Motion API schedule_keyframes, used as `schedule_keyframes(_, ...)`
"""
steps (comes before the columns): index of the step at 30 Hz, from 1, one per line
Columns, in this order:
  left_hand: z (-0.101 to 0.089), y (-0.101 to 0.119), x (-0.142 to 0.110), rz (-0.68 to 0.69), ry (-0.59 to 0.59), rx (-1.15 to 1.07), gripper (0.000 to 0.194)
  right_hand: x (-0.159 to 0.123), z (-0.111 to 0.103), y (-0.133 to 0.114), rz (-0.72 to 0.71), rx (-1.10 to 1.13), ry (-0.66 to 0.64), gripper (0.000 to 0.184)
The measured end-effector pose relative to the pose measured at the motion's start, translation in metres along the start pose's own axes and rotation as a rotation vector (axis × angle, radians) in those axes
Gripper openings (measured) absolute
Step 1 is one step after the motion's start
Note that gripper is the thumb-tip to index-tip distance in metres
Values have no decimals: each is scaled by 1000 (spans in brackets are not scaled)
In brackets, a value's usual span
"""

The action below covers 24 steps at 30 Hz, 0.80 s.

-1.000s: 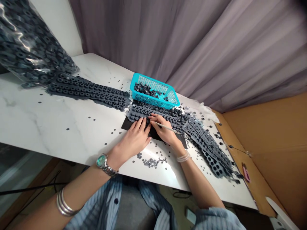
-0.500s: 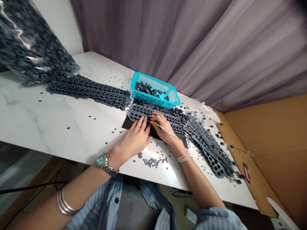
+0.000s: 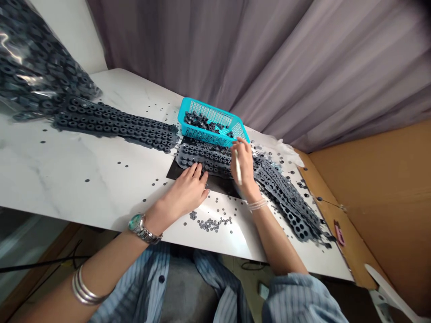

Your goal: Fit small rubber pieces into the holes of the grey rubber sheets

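A dark grey moulded rubber sheet [image 3: 205,158] with rows of round ring shapes lies on a black mat [image 3: 175,172]. My left hand [image 3: 190,186] is spread flat, its fingertips on the sheet's near edge. My right hand [image 3: 243,163] is raised over the sheet's right part, near the front wall of a turquoise basket [image 3: 215,137]. Its fingers are closed around a thin whitish stick [image 3: 238,168]; the fingertips are partly hidden. Small black rubber pieces [image 3: 198,120] lie in the basket.
More ring sheets [image 3: 117,122] lie to the left, beside a clear bag of black rings [image 3: 43,63]. Stacked sheets with holes [image 3: 289,202] lie at right. Small grey discs [image 3: 212,224] are scattered on the white table [image 3: 84,157]. A pink-handled cutter [image 3: 339,233] rests on cardboard.
My right hand has lifted off the sheet's middle and moved right and away from me towards the basket, the stick now more upright. My left hand stays at the sheet.
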State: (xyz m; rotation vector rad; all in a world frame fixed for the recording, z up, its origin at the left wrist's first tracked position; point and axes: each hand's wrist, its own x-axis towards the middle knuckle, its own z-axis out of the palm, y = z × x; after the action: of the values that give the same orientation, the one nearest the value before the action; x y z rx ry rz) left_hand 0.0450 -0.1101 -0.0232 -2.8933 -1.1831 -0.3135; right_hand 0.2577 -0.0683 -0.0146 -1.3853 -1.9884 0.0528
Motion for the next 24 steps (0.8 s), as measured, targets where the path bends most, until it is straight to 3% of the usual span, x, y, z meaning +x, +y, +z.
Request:
schedule_keyframes(2,1,1,-2,-4,11,3,54,0,-8,7,71,-46,157,24)
schedule_keyframes(4,2,1,-3,-14,34,-4,54,-4,-11,10,107,-66,199,18)
schedule_keyframes(9,6,1,-4,-35,82,-7,52,-14,-9,-5,89,56,69,16)
schedule_keyframes(15,5,2,-4,-44,79,-24,51,-20,-3,-32,18,239,-206,17)
schedule_keyframes(24,3,2,-4,-38,53,-18,51,-23,3,-34,-45,223,-263,17)
